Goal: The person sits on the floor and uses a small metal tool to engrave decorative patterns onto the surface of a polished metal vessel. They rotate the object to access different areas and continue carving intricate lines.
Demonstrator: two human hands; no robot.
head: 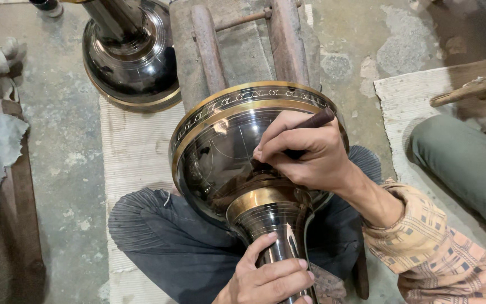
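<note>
Now the right hand [305, 152] is pinched tight around a dark wooden-handled engraving tool [310, 121], its tip pressed onto the glossy black flared metal base with brass rim bands [220, 146]. Lower down, the left hand [268, 276] is wrapped firmly round that piece's narrow neck, steadying it across the lap. The vessel's long axis runs from the left hand, nearest the body, up and away to the wide rim beyond the right hand. Past that rim, 2 worn wooden rails [209, 50] lie, with 1 second black brass-rimmed vessel [130, 62] off to the left.
</note>
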